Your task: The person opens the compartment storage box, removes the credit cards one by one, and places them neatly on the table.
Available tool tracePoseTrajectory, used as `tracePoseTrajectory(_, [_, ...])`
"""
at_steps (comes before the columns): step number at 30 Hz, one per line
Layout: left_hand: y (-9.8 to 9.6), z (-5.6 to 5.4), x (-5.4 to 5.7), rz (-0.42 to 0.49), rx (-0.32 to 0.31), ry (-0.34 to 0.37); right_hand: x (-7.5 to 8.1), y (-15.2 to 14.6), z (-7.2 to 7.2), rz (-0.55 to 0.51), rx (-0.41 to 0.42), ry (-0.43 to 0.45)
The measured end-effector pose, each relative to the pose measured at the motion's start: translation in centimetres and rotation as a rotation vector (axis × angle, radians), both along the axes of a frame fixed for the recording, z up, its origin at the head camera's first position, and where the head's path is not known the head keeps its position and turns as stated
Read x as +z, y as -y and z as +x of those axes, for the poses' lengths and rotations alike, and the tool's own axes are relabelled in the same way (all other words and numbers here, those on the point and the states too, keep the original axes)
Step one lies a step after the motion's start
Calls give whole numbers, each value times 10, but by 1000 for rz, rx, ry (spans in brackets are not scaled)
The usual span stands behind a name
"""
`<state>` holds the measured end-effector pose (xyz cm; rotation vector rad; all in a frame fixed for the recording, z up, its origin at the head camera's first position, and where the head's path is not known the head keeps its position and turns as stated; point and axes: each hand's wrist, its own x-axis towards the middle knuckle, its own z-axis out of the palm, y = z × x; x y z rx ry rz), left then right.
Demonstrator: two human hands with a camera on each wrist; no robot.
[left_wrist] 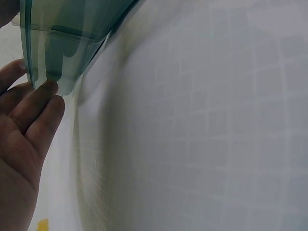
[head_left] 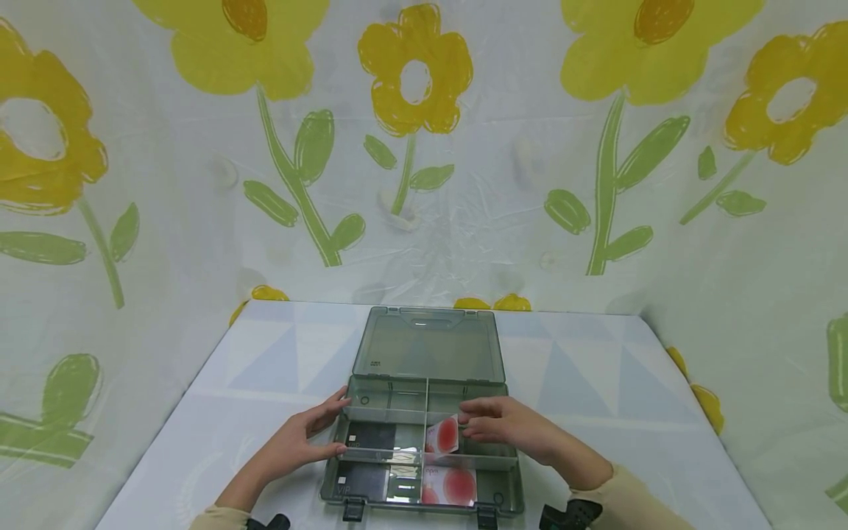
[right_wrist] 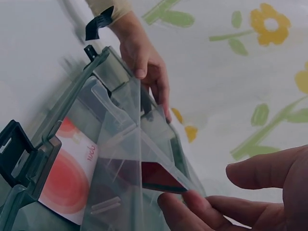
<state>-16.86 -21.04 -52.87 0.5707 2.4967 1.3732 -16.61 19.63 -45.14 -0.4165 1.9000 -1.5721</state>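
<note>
The slanted red and white card (head_left: 441, 436) is in the middle part of the right side of the case (head_left: 411, 506), just left of the fingertips of the right hand (head_left: 513, 428). The right hand is much nearer to it than the left hand (head_left: 301, 439). The right grip is apart: the right wrist view shows the thumb well away from the fingers. The card's edge is right by those fingertips, but it is hard to tell if they touch. The card is tipped, with its print facing up and near. Its long side seems to run left to right, but the slant makes that unsure.

The left grip is apart too. Its fingers lie almost straight along the left side of the case, and the thumb is by the rim.

Another red and white card, the near one (head_left: 450, 486), is in the near part on the right. Two black cards (head_left: 361, 480) are in the left parts. The see-through lid (head_left: 427, 346) lies open on the far side.

The case sits flat on a pale table (head_left: 199, 434) with blue triangles. Behind the table hangs a white sheet (head_left: 490, 199) with big yellow flowers.
</note>
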Motion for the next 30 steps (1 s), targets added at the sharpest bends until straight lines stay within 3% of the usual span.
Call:
tracePoseTrajectory(15, [1,-1,-3,10,-5,-12,-25,20,-4,49,-80,-45])
tracePoseTrajectory(30, [0,0,-2,2,6,-13,-33,30,-2,54,-135,-79])
